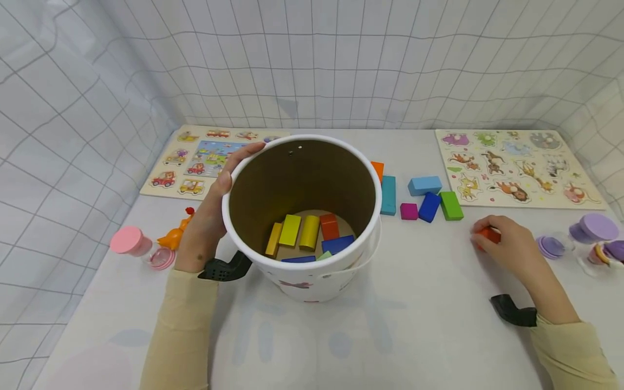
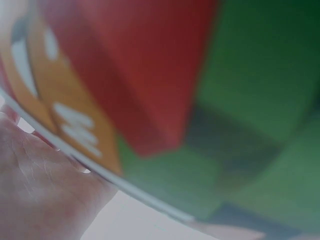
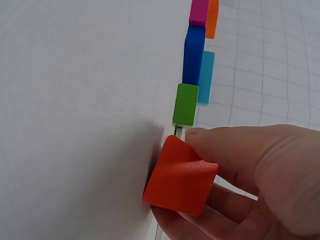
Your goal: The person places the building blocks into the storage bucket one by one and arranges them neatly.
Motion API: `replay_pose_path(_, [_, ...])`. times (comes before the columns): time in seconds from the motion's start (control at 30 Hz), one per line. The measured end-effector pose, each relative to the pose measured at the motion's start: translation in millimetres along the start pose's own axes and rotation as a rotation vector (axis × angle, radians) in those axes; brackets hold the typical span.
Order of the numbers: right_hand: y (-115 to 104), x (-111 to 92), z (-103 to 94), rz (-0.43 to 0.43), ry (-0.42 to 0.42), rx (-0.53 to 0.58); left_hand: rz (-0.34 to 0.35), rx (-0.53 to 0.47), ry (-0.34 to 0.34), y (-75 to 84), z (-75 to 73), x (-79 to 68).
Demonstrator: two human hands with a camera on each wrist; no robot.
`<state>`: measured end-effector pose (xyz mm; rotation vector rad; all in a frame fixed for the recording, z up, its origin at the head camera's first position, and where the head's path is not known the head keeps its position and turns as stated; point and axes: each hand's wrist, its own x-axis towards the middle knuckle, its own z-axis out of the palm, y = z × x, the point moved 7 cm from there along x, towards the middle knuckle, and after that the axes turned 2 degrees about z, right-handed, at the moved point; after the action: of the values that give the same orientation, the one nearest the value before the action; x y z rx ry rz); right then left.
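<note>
A white bucket (image 1: pixel 302 281) with a printed outside stands tilted, its mouth facing me. My left hand (image 1: pixel 214 208) grips its left side, the fingers curving along the outside up to the rim; the left wrist view shows the palm (image 2: pixel 45 185) close against the printed wall. Inside lie several wooden blocks, among them a yellow cylinder (image 1: pixel 309 233) and a red block (image 1: pixel 329 227). Far to the right, my right hand (image 1: pixel 509 244) pinches a red-orange block (image 3: pixel 182 177) between thumb and fingers, low over the table.
Right of the bucket lie a green block (image 1: pixel 451 206), a dark blue block (image 1: pixel 429 207), a magenta cube (image 1: pixel 409 212), a light blue block (image 1: pixel 424 186) and a teal block (image 1: pixel 388 195). Puzzle boards (image 1: pixel 517 202) lie at the back. Small toy cups (image 1: pixel 593 227) stand at both sides.
</note>
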<state>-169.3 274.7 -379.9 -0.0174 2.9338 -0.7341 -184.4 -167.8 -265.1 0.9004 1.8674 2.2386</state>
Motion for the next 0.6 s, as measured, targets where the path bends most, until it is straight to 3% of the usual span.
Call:
replay_pose_path(0.37, [2.1, -2.1, -5.6, 0.015, 0.073, 0.061, 0.002, 0.001, 0.016, 3.2, 1.6, -0.1])
replay_pose_path(0.6, [2.4, -4.4, -10.3, 0.013, 0.065, 0.184, 0.002, -0.009, 0.008, 4.4, 2.8, -0.6])
